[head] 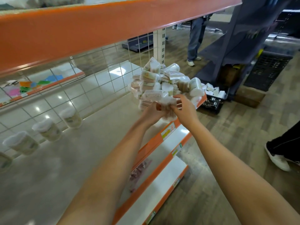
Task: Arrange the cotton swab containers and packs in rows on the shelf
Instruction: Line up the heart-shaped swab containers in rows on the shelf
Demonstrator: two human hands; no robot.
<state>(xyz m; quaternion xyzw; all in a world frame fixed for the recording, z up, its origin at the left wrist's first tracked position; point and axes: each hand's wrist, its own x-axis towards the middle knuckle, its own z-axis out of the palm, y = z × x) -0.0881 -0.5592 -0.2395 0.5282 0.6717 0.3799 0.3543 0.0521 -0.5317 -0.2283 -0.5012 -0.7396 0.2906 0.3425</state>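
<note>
Both forearms reach up from the bottom of the view and meet at the near edge of the heap. My left hand (151, 113) has its fingers curled round a clear pack of cotton swabs (164, 106); that grip is pinching the pack from below and the left. My right hand (184, 108) has its fingers bent over the same pack's right end, touching it; motion blur keeps me from telling how firmly they press.

That pack sits at the front of the pile of swab packs and tubs (164, 80), heaped at the right end of the shelf (78, 159), right up to its orange front lip (200, 101). Left of the pile the shelf board lies open back to the wire grid (103, 82).

Along that grid I see a row of round swab containers (47, 129), well apart from the pile, spaced with gaps between them.

An orange beam (97, 30) overhangs the working space above. Price tags (168, 131) sit on the front lip; their writing is too blurred to read.

Past the shelf end, a black crate (212, 103) on the floor holds more white packs. A bystander's legs (194, 39) stand beyond, and a white shoe (276, 159) is at the right edge.
</note>
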